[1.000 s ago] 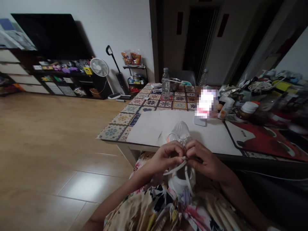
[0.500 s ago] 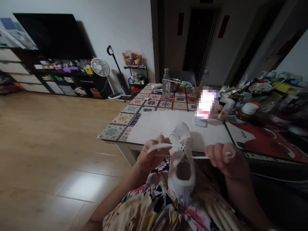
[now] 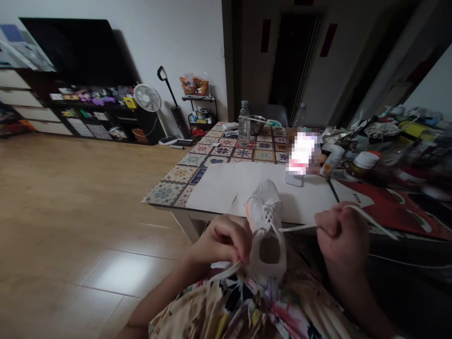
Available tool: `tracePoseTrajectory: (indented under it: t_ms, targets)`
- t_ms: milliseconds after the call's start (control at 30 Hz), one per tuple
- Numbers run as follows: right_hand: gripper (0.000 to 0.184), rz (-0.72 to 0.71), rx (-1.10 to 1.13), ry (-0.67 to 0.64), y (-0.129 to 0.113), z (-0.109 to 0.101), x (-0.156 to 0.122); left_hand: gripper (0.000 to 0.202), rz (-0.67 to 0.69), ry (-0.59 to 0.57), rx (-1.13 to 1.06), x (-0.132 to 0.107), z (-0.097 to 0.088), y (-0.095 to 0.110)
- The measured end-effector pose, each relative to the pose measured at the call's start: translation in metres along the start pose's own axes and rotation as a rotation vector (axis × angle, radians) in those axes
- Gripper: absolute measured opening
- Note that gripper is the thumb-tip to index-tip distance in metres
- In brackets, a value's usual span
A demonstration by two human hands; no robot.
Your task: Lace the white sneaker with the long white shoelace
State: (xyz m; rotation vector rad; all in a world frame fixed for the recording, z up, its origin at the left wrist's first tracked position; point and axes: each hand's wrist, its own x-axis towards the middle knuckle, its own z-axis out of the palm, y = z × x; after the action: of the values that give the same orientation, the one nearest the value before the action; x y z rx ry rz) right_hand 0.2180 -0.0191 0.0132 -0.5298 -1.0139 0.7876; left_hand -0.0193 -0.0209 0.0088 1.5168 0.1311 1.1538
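Observation:
A white sneaker [image 3: 265, 221] with an orange patch on its side rests on my lap, toe pointing at the table. My left hand [image 3: 223, 240] is closed beside the shoe's left side, gripping one white lace end that trails down over my floral dress. My right hand [image 3: 343, 233] is a fist to the right of the shoe, closed on the other lace end [image 3: 298, 228], which runs taut from the eyelets to my fingers and sticks out past them to the right.
A table [image 3: 169, 190] with a patterned tile cloth and a white sheet [image 3: 229, 183] stands just ahead. It carries a water bottle [image 3: 243, 123], a metal bowl, a white jar with an orange lid [image 3: 362, 162] and clutter at right. Wooden floor, a fan and a TV shelf lie left.
A second ago both hands met over the shoe's laces. They have since pulled apart: the right hand drew its lace out to the right, the left hand dropped lower beside the shoe.

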Motion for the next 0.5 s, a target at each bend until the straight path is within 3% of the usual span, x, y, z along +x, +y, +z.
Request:
tracePoseTrajectory:
  t_ms: [67,133,200,267,367,500]
  targets:
    - [0.012,-0.076,-0.277,-0.123,0.000,0.002,-0.010,0.019,-0.165,0.086,0.064,0.001,0.011,0.001]
    - [0.006,-0.223,-0.557,-0.376,0.000,0.007,-0.018,0.033,-0.289,0.159,0.063,0.003,0.021,-0.002]
    - [0.007,-0.423,-0.711,-0.623,0.000,0.012,-0.023,0.032,-0.291,0.190,0.089,0.006,0.026,-0.006]
    - [0.011,-0.565,-0.736,-0.761,0.000,0.017,-0.024,0.022,-0.191,0.199,0.199,0.007,0.026,-0.009]
    - [0.009,-0.589,-0.710,-0.819,0.001,0.019,-0.022,0.014,-0.031,0.182,0.387,0.007,0.022,-0.009]
    - [0.011,-0.532,-0.720,-0.814,-0.001,0.019,-0.021,0.004,0.028,0.126,0.488,0.005,0.020,-0.007]
